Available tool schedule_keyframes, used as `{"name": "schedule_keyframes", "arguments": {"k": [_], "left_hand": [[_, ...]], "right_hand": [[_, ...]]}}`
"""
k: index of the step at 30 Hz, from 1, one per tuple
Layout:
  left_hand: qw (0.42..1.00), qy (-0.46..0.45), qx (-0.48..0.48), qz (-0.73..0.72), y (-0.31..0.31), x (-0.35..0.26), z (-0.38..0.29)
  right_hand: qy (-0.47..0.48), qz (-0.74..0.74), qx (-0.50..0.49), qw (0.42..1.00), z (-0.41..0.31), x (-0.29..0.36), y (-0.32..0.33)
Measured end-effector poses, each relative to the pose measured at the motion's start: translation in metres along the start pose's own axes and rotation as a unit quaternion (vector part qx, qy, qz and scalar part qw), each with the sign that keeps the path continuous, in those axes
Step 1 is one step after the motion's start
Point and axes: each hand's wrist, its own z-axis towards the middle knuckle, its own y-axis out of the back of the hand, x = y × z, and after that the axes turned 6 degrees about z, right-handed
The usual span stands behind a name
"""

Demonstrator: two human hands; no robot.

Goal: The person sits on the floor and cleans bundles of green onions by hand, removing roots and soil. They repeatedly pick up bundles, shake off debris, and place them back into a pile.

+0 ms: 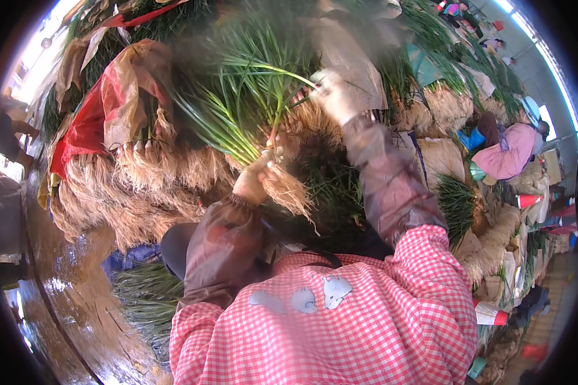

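Observation:
My left hand (253, 183) is closed around a bunch of bulb plants (243, 144). Their green leaves fan up and away from me. Small pale bulbs (273, 156) sit above the fingers, and long tan roots (289, 190) hang to the right. Farther off and to the right, my right hand (334, 96) is blurred; the end of a single green stalk (289, 73) meets its fingers. A tan cloth sheet (351, 62) lies just beyond this hand. Brown translucent sleeve covers are on both forearms.
A heap of rooted plants (149, 178) under a red and tan mesh sack (125, 96) stands at left. Loose green leaves (332, 178) lie in front of me, and more (149, 303) by the wet floor (72, 284). A seated person (505, 149) works at right near red-and-white cones (491, 312).

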Motion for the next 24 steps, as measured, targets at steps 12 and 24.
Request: {"name": "schedule_keyframes", "arguments": {"k": [12, 24], "left_hand": [[0.998, 0.005, 0.037, -0.056, -0.002, -0.003, -0.014], [0.999, 0.026, 0.018, 0.039, 0.002, 0.000, -0.017]], "right_hand": [[-0.278, 0.457, 0.016, 0.845, -0.040, 0.018, -0.044], [-0.359, 0.452, 0.014, 0.816, -0.041, 0.016, -0.087]]}}
